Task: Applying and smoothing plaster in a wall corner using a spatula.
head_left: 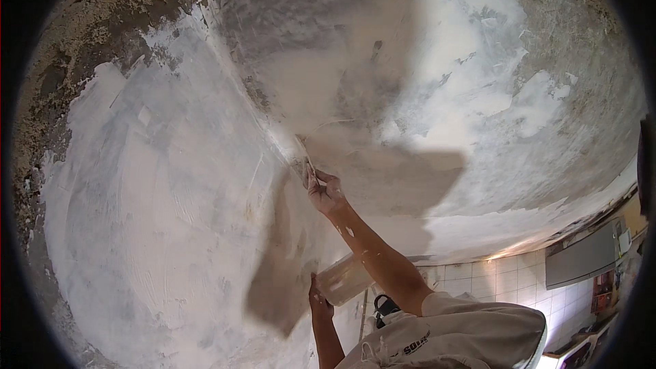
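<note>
My right hand is raised to the inner corner where two plastered walls meet. Its fingers are closed round a thin putty knife, seen nearly edge-on, with its tip at the corner line. Lower down, my left hand grips the end of a pale rectangular board or pan; which of the two I cannot tell. My right forearm partly covers it. White smears mark my right hand and forearm. Whitish filler coats the left wall and, in uneven patches, the right wall.
Bare, rough grey-brown render borders the far left and top. Shadows of my body and arms fall across the corner. At the lower right are white tiles, a grey panel and reddish items beside it.
</note>
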The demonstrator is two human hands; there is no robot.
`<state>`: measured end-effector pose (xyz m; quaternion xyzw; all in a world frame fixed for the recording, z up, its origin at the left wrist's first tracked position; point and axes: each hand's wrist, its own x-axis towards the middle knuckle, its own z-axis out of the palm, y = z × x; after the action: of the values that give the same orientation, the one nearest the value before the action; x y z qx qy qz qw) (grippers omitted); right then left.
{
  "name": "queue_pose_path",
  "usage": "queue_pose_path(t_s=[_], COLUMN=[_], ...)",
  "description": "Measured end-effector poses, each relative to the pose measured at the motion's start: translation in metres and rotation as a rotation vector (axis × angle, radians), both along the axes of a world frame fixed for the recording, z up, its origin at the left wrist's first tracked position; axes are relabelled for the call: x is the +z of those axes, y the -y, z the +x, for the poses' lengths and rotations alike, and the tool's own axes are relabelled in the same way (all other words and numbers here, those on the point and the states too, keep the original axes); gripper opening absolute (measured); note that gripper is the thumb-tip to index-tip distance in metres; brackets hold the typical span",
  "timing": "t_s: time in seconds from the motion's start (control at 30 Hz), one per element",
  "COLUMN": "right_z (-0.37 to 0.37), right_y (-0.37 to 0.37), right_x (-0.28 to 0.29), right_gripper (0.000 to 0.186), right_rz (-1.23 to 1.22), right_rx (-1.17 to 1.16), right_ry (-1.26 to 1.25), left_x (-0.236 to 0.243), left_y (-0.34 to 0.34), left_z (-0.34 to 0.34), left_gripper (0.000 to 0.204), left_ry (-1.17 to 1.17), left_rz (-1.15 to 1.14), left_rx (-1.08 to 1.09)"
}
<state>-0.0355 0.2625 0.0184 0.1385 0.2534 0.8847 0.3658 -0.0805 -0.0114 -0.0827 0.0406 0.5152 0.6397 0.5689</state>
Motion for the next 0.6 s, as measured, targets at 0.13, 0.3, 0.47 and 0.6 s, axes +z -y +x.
queue_pose_path(t_s=[0.13, 0.3, 0.47, 0.6], right_z=[0.036, 0.090, 0.136, 0.164], right_y=[0.001, 0.017, 0.016, 0.027], right_x=[0.018, 0.051, 0.037, 0.018], right_gripper=[0.028, 0.029, 0.032, 0.034], right_rz=[0.028, -0.120, -0.012, -0.074], right_rx=[-0.005, 0.134, 0.027, 0.050], right_ry=[-0.167, -0.376, -0.394, -0.421], left_x=[-0.003, -0.010, -0.013, -0.010], left_y=[-0.004, -0.010, -0.022, -0.026], left_z=[0.005, 0.010, 0.019, 0.028], left_gripper=[0.057, 0.058, 0.054, 0.047], left_ry=[0.005, -0.047, -0.074, -0.046], left_rz=[-0.007, 0.083, 0.111, 0.142], left_rx=[-0.023, -0.097, -0.163, -0.187])
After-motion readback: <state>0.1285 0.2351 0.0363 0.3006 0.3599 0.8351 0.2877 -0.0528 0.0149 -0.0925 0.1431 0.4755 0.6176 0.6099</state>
